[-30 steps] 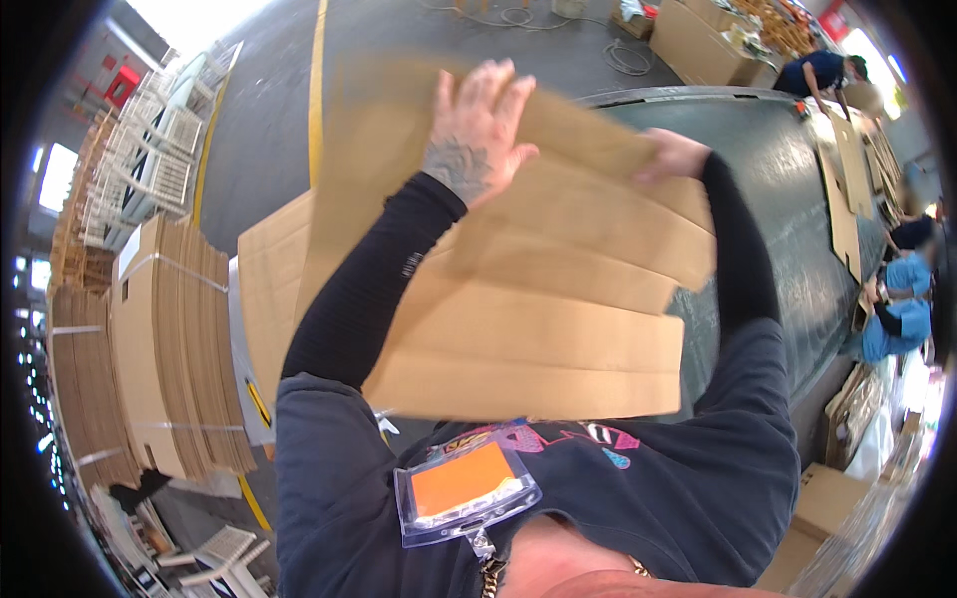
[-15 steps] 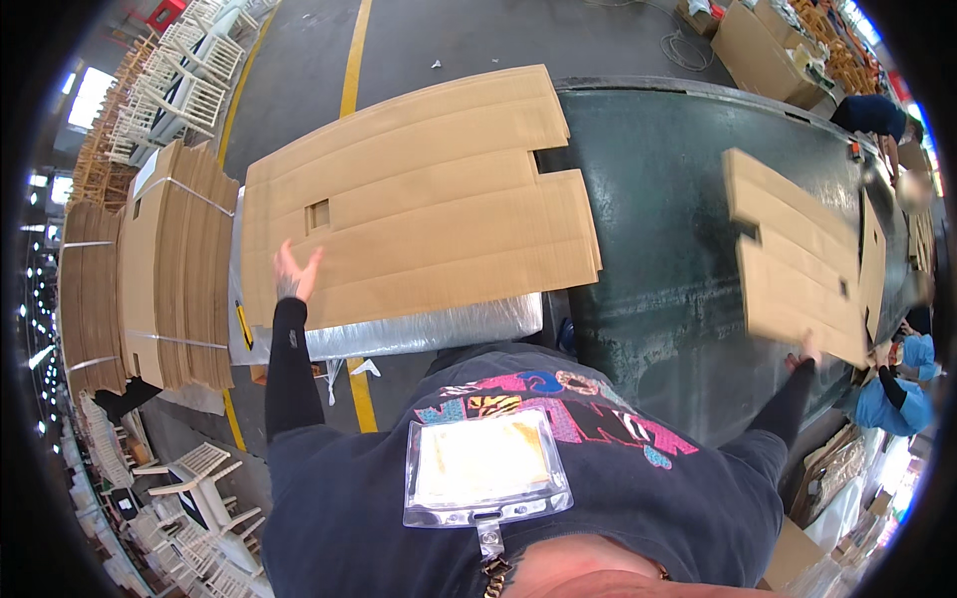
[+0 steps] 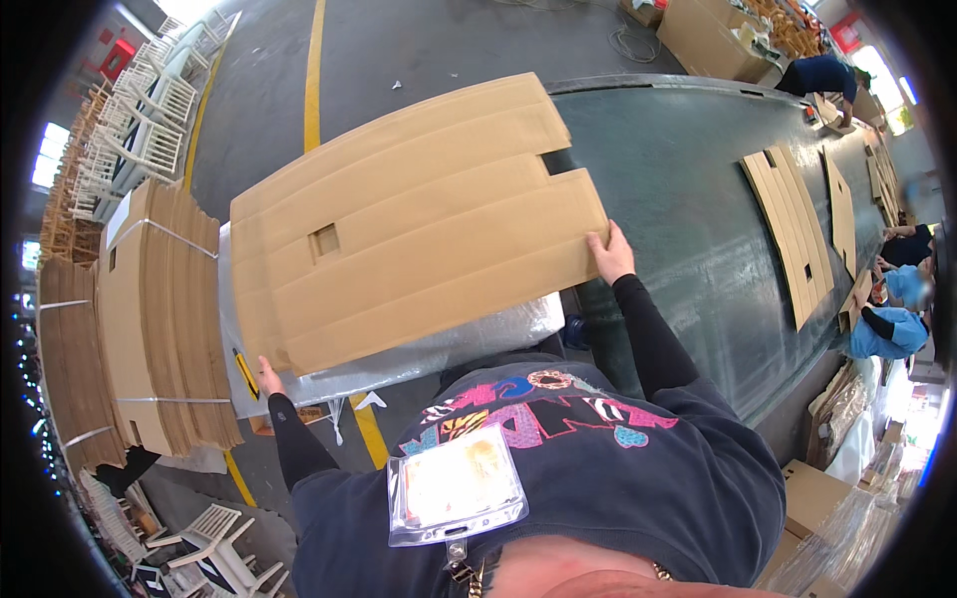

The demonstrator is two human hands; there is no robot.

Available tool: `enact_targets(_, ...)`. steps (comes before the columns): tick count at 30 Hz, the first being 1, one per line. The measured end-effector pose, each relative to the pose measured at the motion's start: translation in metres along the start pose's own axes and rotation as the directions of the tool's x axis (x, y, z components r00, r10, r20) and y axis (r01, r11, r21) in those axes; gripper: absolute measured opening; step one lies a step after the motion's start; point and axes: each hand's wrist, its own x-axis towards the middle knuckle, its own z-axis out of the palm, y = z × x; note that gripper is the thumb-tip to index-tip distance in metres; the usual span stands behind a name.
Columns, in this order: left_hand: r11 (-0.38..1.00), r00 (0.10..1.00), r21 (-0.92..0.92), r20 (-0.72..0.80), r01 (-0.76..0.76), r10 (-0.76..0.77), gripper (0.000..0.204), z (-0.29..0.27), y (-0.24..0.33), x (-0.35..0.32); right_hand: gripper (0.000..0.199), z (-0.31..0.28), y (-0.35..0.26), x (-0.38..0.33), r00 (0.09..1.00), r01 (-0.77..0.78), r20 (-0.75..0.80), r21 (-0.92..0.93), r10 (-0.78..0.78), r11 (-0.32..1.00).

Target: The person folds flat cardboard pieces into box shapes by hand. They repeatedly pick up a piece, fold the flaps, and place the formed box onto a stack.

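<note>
A wide brown cardboard sheet (image 3: pixel 429 219) lies in front of me, with a small rectangular cutout on its left and a notch in its right edge. My right hand (image 3: pixel 611 252) grips its right edge near the close corner, thumb on top. At the close left corner is my left hand (image 3: pixel 269 379), closed at the edge, its fingers partly hidden. Beneath the sheet is a silver-wrapped stack (image 3: pixel 478 334). Left of it lies a yellow cutter knife (image 3: pixel 245 374).
A dark green table (image 3: pixel 678 229) stretches to the right, bearing another cardboard sheet (image 3: pixel 793 234). Strapped cardboard bundles (image 3: pixel 169 329) stand at left, with white chairs (image 3: pixel 159 110) beyond. A co-worker in blue (image 3: pixel 892 319) handles cardboard at far right; another person (image 3: pixel 822 78) leans over the table's far end.
My right hand has come back from the sheet on the green table to the near sheet's right edge. That other sheet has slid away. My left hand has moved down to the close corner.
</note>
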Motion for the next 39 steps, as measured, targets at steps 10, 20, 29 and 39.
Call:
enact_targets(10, 0.984, 0.963, 0.074, -0.206, -0.164, 0.176, 0.079, 0.001, -0.03, 0.08, 0.066, 0.004, -0.032, 0.017, 0.988, -0.102, -0.14, -0.309, 0.061, 0.946)
enact_targets(20, 0.854, 0.953, 0.465, -0.065, -0.234, 0.296, 0.073, 0.026, -0.074, 0.084, 0.064, 0.027, -0.028, 0.002, 0.973, -0.134, -0.213, -0.186, 0.094, 0.973)
enact_targets(29, 0.795, 0.987, 0.585, 0.1, -0.161, 0.126, 0.078, 0.044, -0.032, 0.071, 0.067, 0.059, -0.049, -0.02, 0.965, -0.213, -0.208, -0.283, 0.157, 0.935)
enact_targets(39, 0.891, 0.974, 0.419, 0.206, -0.176, 0.095, 0.082, 0.031, -0.02, 0.102, 0.06, 0.069, -0.056, -0.014, 0.985, -0.089, -0.16, -0.127, 0.069, 0.988)
